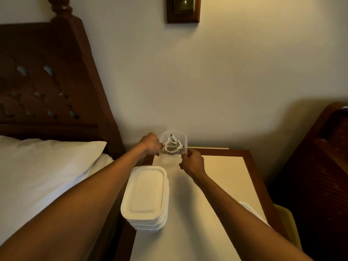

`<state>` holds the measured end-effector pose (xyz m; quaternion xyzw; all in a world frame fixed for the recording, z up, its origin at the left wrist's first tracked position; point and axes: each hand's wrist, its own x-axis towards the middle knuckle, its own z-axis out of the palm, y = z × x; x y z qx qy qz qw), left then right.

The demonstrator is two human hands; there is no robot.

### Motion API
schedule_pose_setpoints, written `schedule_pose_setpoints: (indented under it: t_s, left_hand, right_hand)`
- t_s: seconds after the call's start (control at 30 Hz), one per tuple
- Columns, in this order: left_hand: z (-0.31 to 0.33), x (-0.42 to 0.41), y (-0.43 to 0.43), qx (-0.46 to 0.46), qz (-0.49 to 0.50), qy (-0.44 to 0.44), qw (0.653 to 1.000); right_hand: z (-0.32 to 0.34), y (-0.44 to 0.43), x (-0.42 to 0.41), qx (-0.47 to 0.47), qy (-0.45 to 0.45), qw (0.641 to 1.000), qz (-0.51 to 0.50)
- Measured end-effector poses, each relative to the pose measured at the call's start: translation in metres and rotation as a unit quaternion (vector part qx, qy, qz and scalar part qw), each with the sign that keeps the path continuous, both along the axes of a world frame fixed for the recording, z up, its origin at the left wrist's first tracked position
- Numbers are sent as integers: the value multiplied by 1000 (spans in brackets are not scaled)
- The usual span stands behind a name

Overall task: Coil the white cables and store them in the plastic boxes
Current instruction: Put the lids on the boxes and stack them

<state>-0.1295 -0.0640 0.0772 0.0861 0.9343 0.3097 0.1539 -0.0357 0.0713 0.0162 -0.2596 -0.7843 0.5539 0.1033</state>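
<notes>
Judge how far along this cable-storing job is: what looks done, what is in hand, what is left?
Done: one white cable lies coiled inside the clear box. In hand: the left hand and right hand both hold that box near the far end of the table. Left: hard to tell; the stack of white boxes is opaque and no loose cable shows.

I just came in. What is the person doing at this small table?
A person holds a clear plastic box at the far end of the table, the left hand gripping its left side and the right hand pinching its right edge. A coiled white cable already lies inside the box. A stack of white boxes stands on the table nearer to the person, untouched.
</notes>
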Motion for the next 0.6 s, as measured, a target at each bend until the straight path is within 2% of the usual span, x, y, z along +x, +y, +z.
schedule_pose_setpoints:
  t_s: [0.23,0.37,0.47,0.6]
  left_hand:
    - [64,85,33,29,-9,69,997]
    - [70,146,38,38,-14,78,996]
    - [53,189,34,1,-45,91,995]
    - [18,229,25,-58,-52,46,996]
  right_hand:
    - [75,41,83,82,79,993,8]
    - [79,50,135,119,45,992,7]
    - [67,49,179,103,0,994,30]
    - [44,41,231,67,-65,993,69]
